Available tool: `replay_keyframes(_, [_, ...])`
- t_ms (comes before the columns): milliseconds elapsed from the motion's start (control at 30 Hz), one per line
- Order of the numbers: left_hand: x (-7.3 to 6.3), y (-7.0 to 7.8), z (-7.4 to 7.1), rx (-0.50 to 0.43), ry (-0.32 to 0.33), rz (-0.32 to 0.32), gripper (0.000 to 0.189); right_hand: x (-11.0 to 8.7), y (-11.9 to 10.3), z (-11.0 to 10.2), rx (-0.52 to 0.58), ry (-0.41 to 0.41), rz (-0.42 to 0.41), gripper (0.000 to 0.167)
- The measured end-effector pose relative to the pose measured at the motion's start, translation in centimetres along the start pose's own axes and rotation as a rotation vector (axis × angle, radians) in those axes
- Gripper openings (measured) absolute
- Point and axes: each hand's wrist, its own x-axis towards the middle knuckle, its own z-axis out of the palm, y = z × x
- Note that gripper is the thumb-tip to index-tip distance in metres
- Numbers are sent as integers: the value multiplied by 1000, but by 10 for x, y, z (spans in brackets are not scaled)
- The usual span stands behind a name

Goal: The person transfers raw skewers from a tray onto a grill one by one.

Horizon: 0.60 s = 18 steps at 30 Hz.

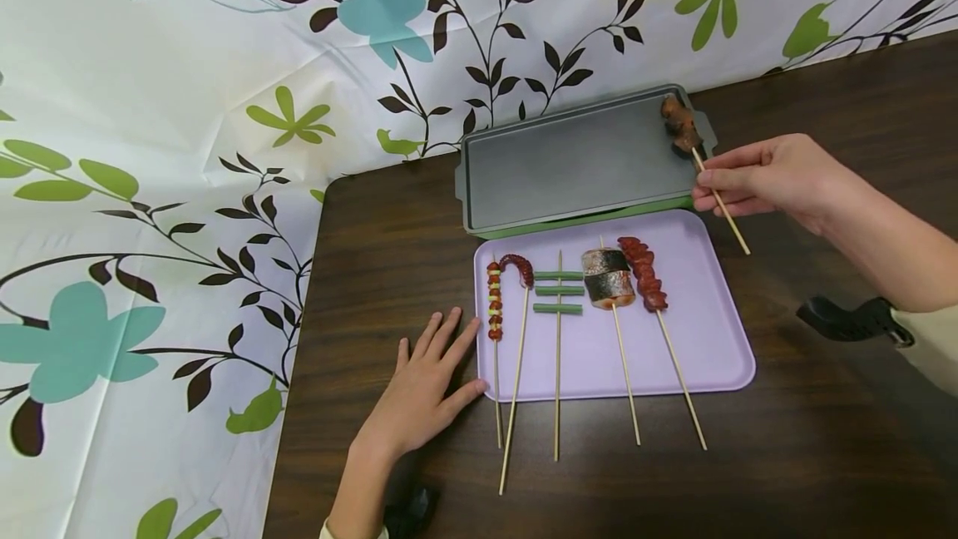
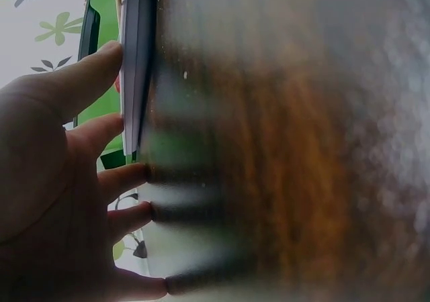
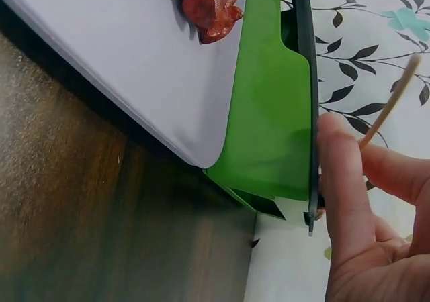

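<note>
My right hand (image 1: 771, 181) pinches the wooden stick of a skewer (image 1: 721, 202) between thumb and fingers. Brown and dark meat chunks (image 1: 679, 123) on it are at the right end of a grey griddle plate (image 1: 569, 165) with a green base. In the right wrist view the stick (image 3: 393, 104) points up out of the fingers. My left hand (image 1: 419, 402) rests palm down on the dark table, fingers spread. Its thumb and index fingertip are at the left edge of a lilac tray (image 1: 707, 348), as the left wrist view also shows.
Several skewers lie on the tray, sticks past its front edge: red-and-yellow pieces (image 1: 495, 302), a tentacle (image 1: 520, 267), green stalks (image 1: 559, 290), fish (image 1: 608, 277) and red chunks (image 1: 644, 273). The griddle stands right behind the tray. A floral sheet (image 1: 209, 48) hangs behind the table.
</note>
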Motion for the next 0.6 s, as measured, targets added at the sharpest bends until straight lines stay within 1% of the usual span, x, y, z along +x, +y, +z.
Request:
replay_keyframes(67, [0, 0, 0, -3, -1, -1, 73, -4, 1, 1, -56, -4, -7, 59])
replay_keyframes(133, [-1, 0, 0, -3, -1, -1, 73, -8, 2, 1, -100, -10, -15, 64])
replay_keyframes(300, [0, 1, -1, -4, -8, -8, 74, -18, 8, 0, -137, -16, -34, 64])
replay_keyframes(600, [-1, 1, 0, -4, -20, -13, 74, -27, 16, -3, -129, -26, -43, 60])
